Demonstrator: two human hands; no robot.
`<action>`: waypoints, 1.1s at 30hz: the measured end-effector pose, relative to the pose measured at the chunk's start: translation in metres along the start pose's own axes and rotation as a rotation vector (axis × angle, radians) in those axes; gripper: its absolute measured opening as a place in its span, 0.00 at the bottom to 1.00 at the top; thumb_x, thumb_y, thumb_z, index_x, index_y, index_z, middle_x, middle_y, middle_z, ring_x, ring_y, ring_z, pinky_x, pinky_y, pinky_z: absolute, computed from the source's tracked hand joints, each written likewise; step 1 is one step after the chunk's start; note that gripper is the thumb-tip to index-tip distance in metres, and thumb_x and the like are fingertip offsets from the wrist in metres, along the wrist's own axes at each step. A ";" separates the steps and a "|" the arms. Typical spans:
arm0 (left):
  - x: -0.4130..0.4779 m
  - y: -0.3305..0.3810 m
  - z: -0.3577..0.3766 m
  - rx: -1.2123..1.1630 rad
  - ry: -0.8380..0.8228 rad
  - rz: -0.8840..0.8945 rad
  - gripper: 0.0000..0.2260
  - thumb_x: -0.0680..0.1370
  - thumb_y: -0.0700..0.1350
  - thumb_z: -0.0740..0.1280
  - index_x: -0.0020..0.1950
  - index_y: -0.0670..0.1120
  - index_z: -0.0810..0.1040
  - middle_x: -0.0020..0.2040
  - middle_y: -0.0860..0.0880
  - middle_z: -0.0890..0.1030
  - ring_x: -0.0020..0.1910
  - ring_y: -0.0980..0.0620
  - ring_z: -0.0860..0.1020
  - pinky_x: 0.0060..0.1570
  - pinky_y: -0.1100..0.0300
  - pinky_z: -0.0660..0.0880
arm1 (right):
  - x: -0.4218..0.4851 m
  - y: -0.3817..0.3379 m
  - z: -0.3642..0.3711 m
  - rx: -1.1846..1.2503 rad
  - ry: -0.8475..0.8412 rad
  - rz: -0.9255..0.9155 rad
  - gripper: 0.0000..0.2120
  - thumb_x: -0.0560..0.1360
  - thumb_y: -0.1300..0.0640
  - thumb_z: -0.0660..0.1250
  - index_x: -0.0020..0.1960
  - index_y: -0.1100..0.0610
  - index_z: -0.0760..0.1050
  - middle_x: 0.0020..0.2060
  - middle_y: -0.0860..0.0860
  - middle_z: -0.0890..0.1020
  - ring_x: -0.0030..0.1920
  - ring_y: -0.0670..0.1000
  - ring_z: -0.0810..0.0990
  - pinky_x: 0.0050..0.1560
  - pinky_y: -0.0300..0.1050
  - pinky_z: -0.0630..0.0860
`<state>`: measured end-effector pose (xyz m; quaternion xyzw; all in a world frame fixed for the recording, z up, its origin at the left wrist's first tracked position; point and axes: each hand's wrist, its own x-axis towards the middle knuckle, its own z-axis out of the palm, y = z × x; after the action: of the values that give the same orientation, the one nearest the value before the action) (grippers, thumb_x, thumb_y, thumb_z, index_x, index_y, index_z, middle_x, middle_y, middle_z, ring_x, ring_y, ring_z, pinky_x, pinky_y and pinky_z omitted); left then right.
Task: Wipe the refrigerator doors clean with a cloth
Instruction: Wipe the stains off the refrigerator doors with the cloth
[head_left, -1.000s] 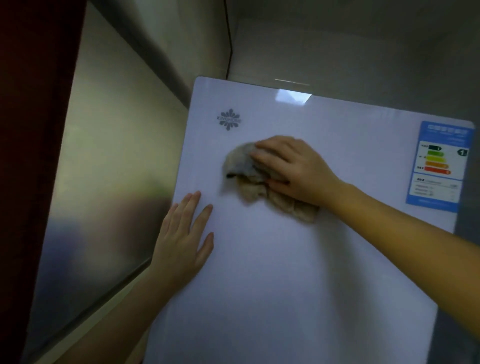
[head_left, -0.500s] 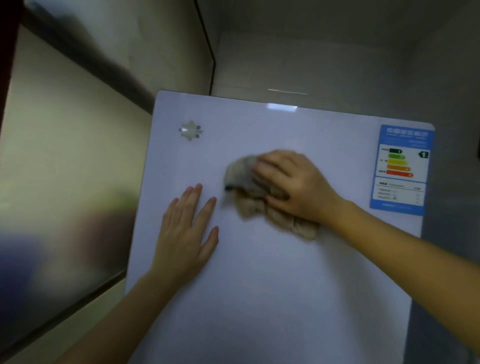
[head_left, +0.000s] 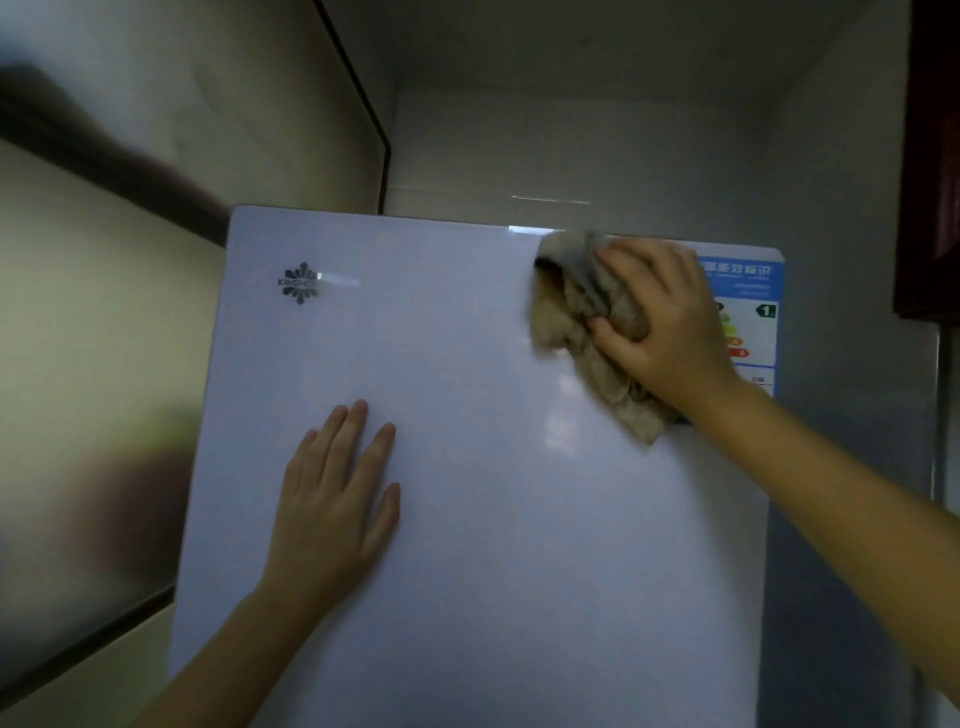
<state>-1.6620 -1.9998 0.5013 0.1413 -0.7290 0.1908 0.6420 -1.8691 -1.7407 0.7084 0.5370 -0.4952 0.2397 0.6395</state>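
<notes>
The white glossy refrigerator door (head_left: 467, 519) fills the middle of the head view, with a snowflake logo (head_left: 300, 283) near its top left corner. My right hand (head_left: 660, 327) presses a crumpled beige cloth (head_left: 582, 322) against the door's upper right part, close to the top edge. The cloth hangs down below my palm. My left hand (head_left: 337, 499) lies flat on the door, fingers spread, lower and to the left, holding nothing. A blue energy label (head_left: 753, 322) sits at the door's top right, partly hidden behind my right hand.
A frosted glass panel (head_left: 93, 389) with a dark frame stands close on the left of the refrigerator. Grey tiled wall (head_left: 571, 145) rises behind and to the right. A dark red cabinet (head_left: 930, 182) hangs at the upper right.
My right hand has slid the cloth from the door's middle up and to the right, next to the energy label. The left hand stays flat on the door.
</notes>
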 end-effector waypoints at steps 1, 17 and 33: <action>-0.001 0.002 0.000 -0.001 0.004 -0.010 0.25 0.81 0.52 0.58 0.75 0.43 0.70 0.79 0.40 0.64 0.78 0.40 0.63 0.75 0.41 0.63 | -0.015 -0.004 0.001 0.006 -0.030 -0.033 0.31 0.75 0.50 0.71 0.75 0.58 0.70 0.68 0.59 0.76 0.66 0.63 0.73 0.69 0.59 0.70; -0.004 0.011 0.002 -0.036 0.000 -0.054 0.27 0.81 0.53 0.57 0.77 0.41 0.67 0.79 0.38 0.63 0.78 0.37 0.63 0.75 0.39 0.61 | -0.157 -0.002 -0.042 -0.050 -0.193 -0.263 0.27 0.78 0.50 0.69 0.74 0.57 0.71 0.68 0.58 0.76 0.67 0.60 0.75 0.66 0.55 0.73; -0.038 0.002 -0.012 -0.073 -0.076 -0.050 0.26 0.81 0.53 0.57 0.74 0.38 0.69 0.78 0.36 0.64 0.76 0.34 0.64 0.73 0.40 0.61 | -0.283 -0.071 -0.039 0.049 -0.295 -0.238 0.26 0.77 0.52 0.73 0.73 0.55 0.75 0.67 0.57 0.79 0.66 0.58 0.77 0.63 0.53 0.76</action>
<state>-1.6473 -1.9939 0.4647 0.1429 -0.7557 0.1424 0.6231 -1.9063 -1.6630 0.4268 0.6364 -0.5106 0.0931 0.5706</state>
